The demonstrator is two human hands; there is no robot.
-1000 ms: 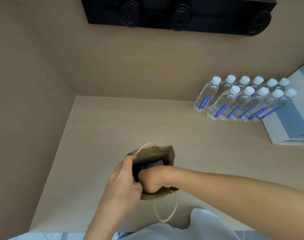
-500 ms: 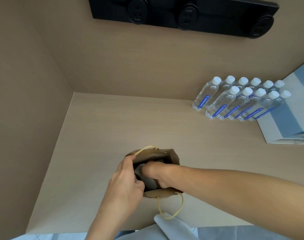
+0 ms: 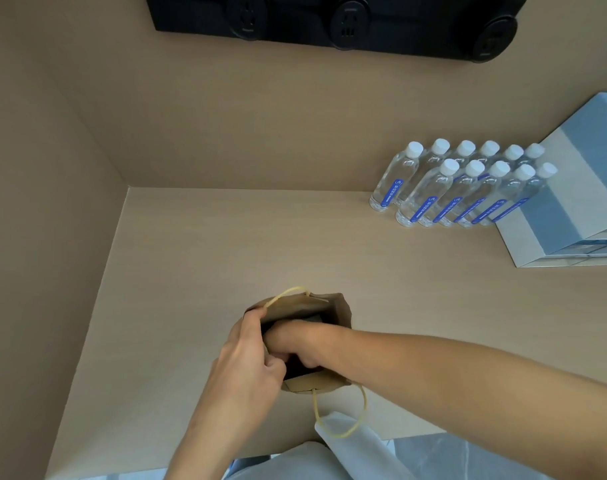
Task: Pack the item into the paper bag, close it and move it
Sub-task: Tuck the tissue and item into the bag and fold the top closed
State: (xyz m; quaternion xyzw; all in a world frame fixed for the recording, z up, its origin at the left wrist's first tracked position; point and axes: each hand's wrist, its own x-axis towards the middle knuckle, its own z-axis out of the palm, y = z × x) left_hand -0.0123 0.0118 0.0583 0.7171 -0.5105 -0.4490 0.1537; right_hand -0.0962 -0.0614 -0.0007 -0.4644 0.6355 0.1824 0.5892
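Observation:
A small brown paper bag (image 3: 340, 308) with pale cord handles stands open near the front edge of the beige table (image 3: 225, 244). My left hand (image 3: 246, 362) pinches the bag's left rim and holds the mouth apart. My right hand (image 3: 295, 341) reaches down inside the bag, its fingers hidden by the bag's walls and my left hand. A dark item (image 3: 314, 319) shows inside the bag behind my right hand; whether my fingers grip it is hidden. One handle (image 3: 360, 414) hangs over the table's front edge.
Several clear water bottles (image 3: 447, 188) with white caps and blue labels stand at the back right. A light blue and white box (image 3: 572, 209) lies beside them. A black socket panel (image 3: 343, 22) is mounted on the back wall. A side wall (image 3: 45, 237) closes the left.
My right hand has gone deeper into the bag and its knuckles sit lower. My left hand keeps its hold on the rim. The view has shifted slightly.

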